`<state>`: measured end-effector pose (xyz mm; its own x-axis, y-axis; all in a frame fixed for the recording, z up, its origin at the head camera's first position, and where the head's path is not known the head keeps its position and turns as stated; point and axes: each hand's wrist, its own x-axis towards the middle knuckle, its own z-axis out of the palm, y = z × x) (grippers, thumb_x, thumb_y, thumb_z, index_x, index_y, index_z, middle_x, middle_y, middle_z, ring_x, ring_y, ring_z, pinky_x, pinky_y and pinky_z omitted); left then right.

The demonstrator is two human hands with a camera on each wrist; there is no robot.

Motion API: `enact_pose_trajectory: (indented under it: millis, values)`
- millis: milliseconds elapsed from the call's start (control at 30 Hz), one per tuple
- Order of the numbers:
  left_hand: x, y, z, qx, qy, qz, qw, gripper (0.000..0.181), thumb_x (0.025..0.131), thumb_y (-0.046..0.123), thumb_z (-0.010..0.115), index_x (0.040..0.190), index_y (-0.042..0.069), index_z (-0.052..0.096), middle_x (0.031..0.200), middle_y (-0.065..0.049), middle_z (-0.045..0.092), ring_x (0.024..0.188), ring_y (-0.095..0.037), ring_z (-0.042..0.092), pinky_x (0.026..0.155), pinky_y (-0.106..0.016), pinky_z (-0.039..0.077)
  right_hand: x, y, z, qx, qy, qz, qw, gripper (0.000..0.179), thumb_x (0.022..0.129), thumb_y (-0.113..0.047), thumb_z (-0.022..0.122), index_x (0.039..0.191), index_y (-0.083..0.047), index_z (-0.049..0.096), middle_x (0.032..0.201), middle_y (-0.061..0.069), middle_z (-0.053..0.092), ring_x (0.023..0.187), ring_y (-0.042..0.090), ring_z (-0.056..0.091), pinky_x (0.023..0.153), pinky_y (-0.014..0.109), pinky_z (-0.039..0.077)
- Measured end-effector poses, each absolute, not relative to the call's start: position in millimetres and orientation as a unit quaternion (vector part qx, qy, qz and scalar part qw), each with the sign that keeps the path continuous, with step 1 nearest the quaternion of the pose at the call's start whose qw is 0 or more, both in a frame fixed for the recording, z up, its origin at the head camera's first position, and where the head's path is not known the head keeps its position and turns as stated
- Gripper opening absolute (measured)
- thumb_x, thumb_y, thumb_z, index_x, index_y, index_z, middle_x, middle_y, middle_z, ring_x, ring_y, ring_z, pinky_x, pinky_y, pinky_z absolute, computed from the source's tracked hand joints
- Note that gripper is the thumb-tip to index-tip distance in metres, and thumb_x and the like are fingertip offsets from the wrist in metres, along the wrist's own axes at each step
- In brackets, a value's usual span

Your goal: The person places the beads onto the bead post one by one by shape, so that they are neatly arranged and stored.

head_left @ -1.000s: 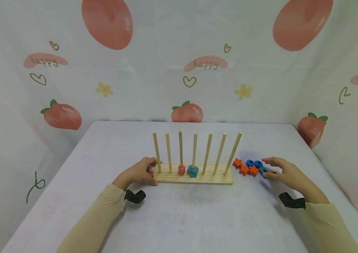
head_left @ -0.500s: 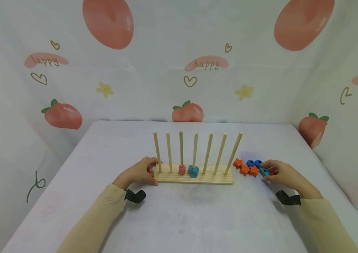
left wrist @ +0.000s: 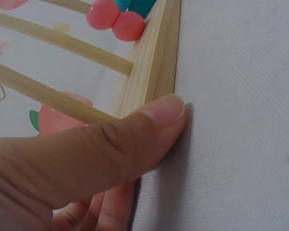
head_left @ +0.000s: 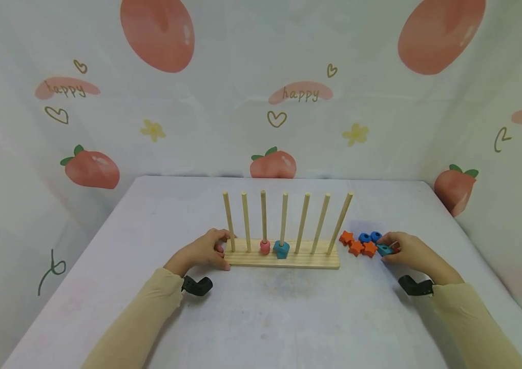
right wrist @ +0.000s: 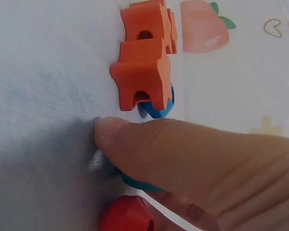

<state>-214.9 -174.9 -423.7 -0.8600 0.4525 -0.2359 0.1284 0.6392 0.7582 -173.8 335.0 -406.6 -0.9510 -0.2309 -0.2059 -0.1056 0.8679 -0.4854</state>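
A wooden peg rack (head_left: 307, 260) with several upright pegs stands mid-table. My left hand (head_left: 203, 249) grips its left end, thumb (left wrist: 154, 120) along the front edge. A pink bead (head_left: 265, 248) is on one peg and a teal bead (head_left: 282, 250) on the peg beside it. Right of the rack, my right hand (head_left: 410, 252) pinches another teal bead (head_left: 384, 250) between thumb and fingers, low at the table. In the right wrist view the thumb (right wrist: 149, 144) covers most of this bead (right wrist: 137, 184). A red bead (right wrist: 126, 215) lies close to the fingers.
Orange star beads (head_left: 356, 248) and blue beads (head_left: 364, 238) lie between the rack and my right hand. A printed cloth (head_left: 224, 113) hangs behind the white table (head_left: 265, 318). Black wrist mounts (head_left: 415, 286) stick out below both hands.
My right hand has moved left and its fingers have closed round the teal bead, which has tipped slightly. The left hand and the rack stay where they were.
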Motion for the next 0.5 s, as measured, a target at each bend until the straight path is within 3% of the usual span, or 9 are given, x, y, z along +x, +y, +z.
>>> enact_pose_trajectory:
  millis: [500]
  values:
    - [-214.6, -174.9, -423.9, 0.164, 0.877, 0.399, 0.21, 0.074, 0.063, 0.005, 0.089, 0.128, 0.005, 0.053, 0.115, -0.014, 0.042, 0.089, -0.021, 0.046, 0.074, -0.03, 0.042, -177.0, 333.4, -398.5, -0.083, 0.952, -0.253, 0.154, 0.037, 0.078, -0.018, 0.08, 0.104, 0.0, 0.059, 0.102, 0.017, 0.06, 0.091, 0.028, 0.056, 0.081, 0.047, 0.052]
